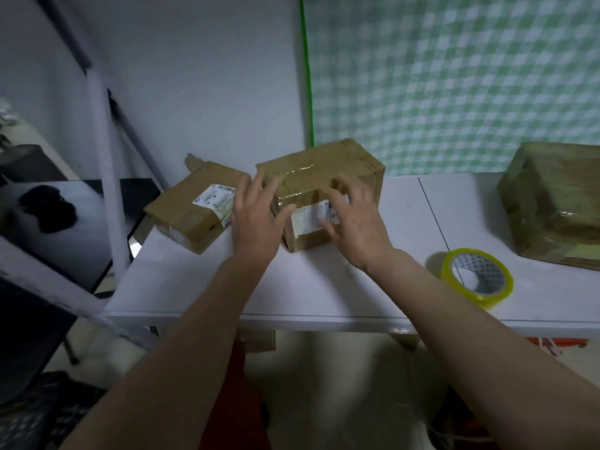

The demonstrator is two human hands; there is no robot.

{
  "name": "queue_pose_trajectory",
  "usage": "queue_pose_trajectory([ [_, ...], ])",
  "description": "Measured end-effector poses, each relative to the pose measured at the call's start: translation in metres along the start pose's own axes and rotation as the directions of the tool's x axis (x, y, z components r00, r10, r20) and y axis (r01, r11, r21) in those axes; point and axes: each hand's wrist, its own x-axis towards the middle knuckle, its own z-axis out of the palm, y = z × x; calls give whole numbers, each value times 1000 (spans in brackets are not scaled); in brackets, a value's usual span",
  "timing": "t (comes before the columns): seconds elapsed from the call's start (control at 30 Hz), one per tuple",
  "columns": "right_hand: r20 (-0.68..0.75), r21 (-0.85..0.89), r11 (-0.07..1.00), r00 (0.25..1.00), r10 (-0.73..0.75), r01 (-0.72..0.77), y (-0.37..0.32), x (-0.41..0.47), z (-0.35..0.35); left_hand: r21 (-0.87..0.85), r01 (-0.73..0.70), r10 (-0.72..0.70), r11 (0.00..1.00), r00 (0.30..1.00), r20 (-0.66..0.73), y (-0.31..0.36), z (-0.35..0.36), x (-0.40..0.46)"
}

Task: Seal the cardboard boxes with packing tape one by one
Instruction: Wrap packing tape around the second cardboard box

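Observation:
A brown cardboard box (324, 170) with glossy tape across its top and a white label on its near face stands in the middle of the white table (324, 287). My left hand (256, 219) lies with spread fingers against the box's left near corner. My right hand (354, 222) has its fingers spread over the near face and the label. A flatter labelled box (191, 212) lies at the table's left end. A tape-wrapped box (555, 203) stands at the right. A yellow roll of packing tape (477, 277) lies on the table right of my right wrist.
The table's near edge runs below my forearms. A white pole (107, 177) leans at the left beside a dark surface. A green checked cloth (454, 76) hangs behind the table. Red items show under the table.

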Motion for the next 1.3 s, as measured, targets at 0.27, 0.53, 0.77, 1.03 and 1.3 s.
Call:
queue_pose_trajectory([
  [0.27, -37, -44, 996, 997, 71, -72, 13, 20, 21, -135, 41, -46, 990, 998, -34, -17, 25, 5],
  [0.53, -55, 473, 697, 772, 634, -539, 45, 31, 23, -430, 65, -119, 901, 988, -99, -23, 34, 8],
  [0.77, 43, 670, 563, 783, 621, -484, 43, 33, 9, -637, 188, -328, 747, 938, -108, -16, 24, -1],
  [1.03, 147, 736, 488, 815, 561, -469, 12, 28, -31, -561, 393, -567, 729, 806, -171, -3, -20, 14],
  [1.3, 290, 805, 277, 755, 589, -525, -33, -29, -22, -183, 517, -508, 836, 856, 95, -21, -35, -1],
])
